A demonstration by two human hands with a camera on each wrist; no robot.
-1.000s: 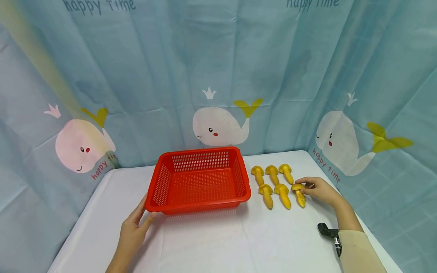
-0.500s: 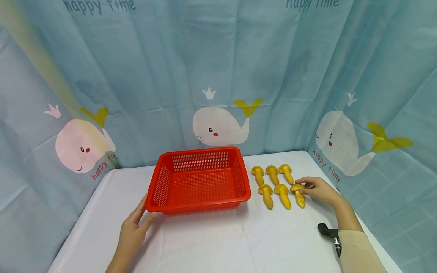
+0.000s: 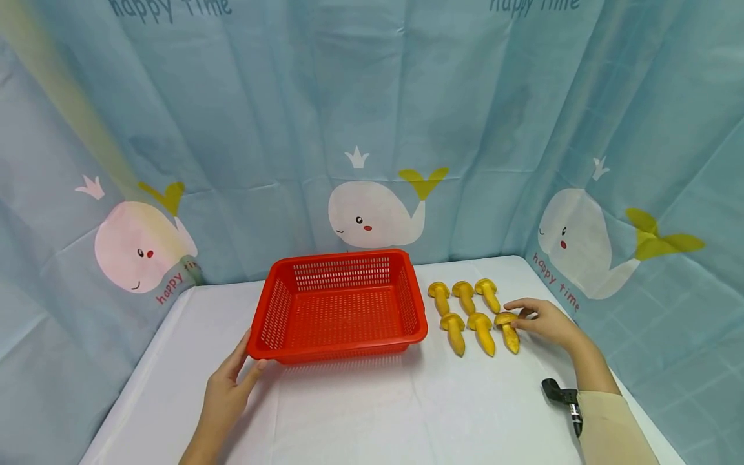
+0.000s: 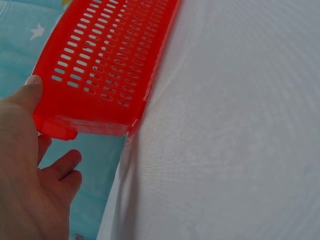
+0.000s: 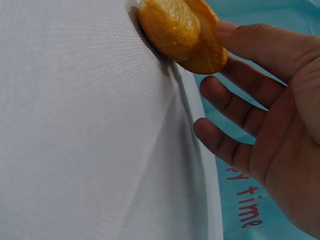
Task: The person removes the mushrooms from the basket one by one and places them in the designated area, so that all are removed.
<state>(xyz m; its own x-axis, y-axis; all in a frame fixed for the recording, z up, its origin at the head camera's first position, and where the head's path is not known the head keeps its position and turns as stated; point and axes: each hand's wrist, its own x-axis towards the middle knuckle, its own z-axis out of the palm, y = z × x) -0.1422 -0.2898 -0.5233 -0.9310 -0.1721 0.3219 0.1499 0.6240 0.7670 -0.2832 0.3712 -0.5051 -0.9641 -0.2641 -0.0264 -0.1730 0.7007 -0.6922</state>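
Note:
In the head view, a red plastic basket [image 3: 343, 352] with slotted walls stands on the white-covered table. My left hand [image 3: 225, 391] holds its near left corner, thumb at the front and fingers along the side; the left wrist view shows the thumb on the rim. To the right, my right hand [image 3: 546, 321] is at a yellow mushroom [image 3: 509, 332], the right one of the front row. Its thumb touches the cap [image 5: 207, 52], while the forefinger is spread just above it in the head view. The mushroom lies on the cloth, stem toward me.
Several more yellow mushrooms [image 3: 481, 332] lie in two rows between the basket and my right hand. A black device [image 3: 560, 394] sits beside the right sleeve [image 3: 613, 429]. A blue curtain [image 3: 372, 129] with whale prints hangs around the table's back and sides.
The mushroom at my right hand shifted slightly left, toward its row. My right forefinger has lifted away from the cap. The left hand and the basket have stayed in place.

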